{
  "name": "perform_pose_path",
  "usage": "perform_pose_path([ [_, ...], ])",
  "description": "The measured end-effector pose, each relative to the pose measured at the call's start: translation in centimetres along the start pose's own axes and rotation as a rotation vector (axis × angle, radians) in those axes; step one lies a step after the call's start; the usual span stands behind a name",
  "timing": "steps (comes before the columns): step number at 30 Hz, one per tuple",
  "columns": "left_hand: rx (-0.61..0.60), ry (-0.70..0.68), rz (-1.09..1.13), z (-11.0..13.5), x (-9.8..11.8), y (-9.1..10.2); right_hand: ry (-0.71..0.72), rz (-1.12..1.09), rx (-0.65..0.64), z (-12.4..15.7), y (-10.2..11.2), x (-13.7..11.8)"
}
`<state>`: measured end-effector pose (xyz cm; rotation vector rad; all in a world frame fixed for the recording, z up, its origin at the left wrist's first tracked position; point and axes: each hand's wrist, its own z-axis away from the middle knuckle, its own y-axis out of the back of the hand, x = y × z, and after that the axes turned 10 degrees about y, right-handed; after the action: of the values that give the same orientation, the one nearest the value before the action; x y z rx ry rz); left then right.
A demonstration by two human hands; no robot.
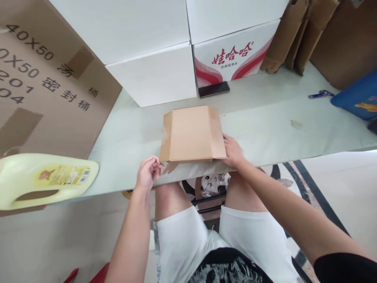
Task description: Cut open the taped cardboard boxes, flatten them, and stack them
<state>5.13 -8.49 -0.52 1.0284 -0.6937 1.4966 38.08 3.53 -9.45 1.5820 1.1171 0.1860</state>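
Note:
A small brown cardboard box (191,133), partly folded with slanted side flaps, lies on the table's front edge before me. At its right side is my right hand (233,151), its fingers pressed along the edge and partly hidden behind the flap. My left hand (149,172) is beside the front left corner. Its fingers are curled, with the tips close to a small flap (171,166) that hangs below the corner; whether they pinch it I cannot make out.
White cartons (159,74) are stacked behind, with a black phone (214,89) against them. Left stand a large printed carton (44,86) and a yellow jug (53,177). Toward the right are folded cardboard (290,39), a blue-handled tool (321,94) and a blue container (357,96).

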Motion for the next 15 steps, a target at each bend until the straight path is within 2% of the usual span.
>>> perform_pose_path([
  [3, -0.131, 0.129, -0.116, 0.4, 0.1, 0.9, -0.014, -0.025, 0.042, 0.0, 0.1, 0.2],
  [6, -0.16, 0.162, -0.209, 0.4, 0.0, 2.0, -0.019, -0.059, 0.081, -0.1, 0.4, 0.4],
  [8, -0.109, 0.117, -0.245, -0.8, 0.3, 2.5, 0.001, -0.089, 0.096, -0.3, 0.6, 0.4],
  [11, 0.052, -0.048, -0.234, -4.4, 1.0, 2.6, 0.015, -0.13, 0.094, -0.7, 0.7, 0.5],
  [13, 0.149, -0.151, -0.217, -6.9, 1.4, 2.0, 0.009, -0.145, 0.081, -0.8, 0.7, 0.5],
  [15, 0.158, -0.206, -0.208, -8.9, 1.6, 0.9, -0.001, -0.146, 0.065, -0.8, 0.8, 0.5],
])
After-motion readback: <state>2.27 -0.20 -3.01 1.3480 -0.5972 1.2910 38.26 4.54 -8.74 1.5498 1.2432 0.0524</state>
